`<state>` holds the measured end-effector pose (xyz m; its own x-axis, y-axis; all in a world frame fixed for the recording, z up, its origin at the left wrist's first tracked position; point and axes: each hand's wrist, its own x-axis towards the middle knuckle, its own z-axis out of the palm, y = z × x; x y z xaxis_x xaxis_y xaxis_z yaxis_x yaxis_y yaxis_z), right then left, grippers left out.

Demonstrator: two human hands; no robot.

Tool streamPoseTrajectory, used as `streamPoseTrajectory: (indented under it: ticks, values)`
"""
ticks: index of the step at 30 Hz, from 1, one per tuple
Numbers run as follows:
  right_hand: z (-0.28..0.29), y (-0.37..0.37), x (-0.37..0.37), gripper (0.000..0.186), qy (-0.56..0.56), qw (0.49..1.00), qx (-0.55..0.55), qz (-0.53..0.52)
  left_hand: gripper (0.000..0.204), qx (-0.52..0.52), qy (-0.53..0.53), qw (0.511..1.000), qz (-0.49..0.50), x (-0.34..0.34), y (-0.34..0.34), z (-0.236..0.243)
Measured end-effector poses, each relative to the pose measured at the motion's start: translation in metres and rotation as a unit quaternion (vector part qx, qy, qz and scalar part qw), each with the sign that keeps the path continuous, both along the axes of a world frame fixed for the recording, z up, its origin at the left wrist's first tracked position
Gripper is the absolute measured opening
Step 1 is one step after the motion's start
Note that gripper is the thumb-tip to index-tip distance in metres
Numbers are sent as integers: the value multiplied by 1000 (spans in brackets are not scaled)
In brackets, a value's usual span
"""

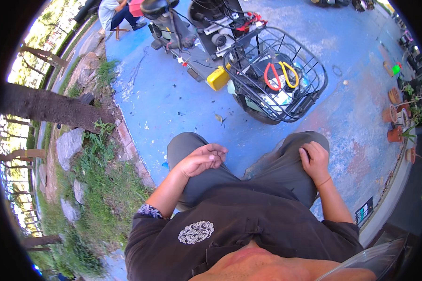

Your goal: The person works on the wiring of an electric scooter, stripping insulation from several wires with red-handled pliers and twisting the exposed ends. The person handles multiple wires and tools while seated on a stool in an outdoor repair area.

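My left hand (204,159) hangs over my left knee, its fingers loosely bent and partly apart, holding nothing that I can see. On my right knee (293,140) lies my right hand (315,160), palm down with the fingers draped on the grey trousers and nothing in them. Ahead of both knees stands a partly stripped electric scooter (211,40) with exposed wiring. Its black wire basket (321,79) holds a red-handled and yellow-handled tool (281,77) and other items. A yellow box-like part (218,78) sits beside the basket. Neither hand touches the scooter.
Blue painted ground (159,103) carries small debris and a dry leaf (219,118). Leftward are a stone edging (131,145), rocks (70,147), grass and a tree trunk (56,107). Potted plants (394,135) line the right. A seated person (110,14) is at the far left.
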<state>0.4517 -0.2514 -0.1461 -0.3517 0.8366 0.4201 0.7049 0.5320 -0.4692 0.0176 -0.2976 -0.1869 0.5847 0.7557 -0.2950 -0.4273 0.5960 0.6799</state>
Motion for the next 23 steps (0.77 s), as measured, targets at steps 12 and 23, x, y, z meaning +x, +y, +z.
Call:
streamPoseTrajectory:
  ticks: [12, 23]
  values:
    - [22, 79, 48, 16, -20, 983, -184, -10, 60, -276, -135, 942, -138, 7, 124, 13]
    - [112, -27, 70, 19, 93, 870, -408, -262, 44, -295, 353, 820, -340, 103, 153, 176]
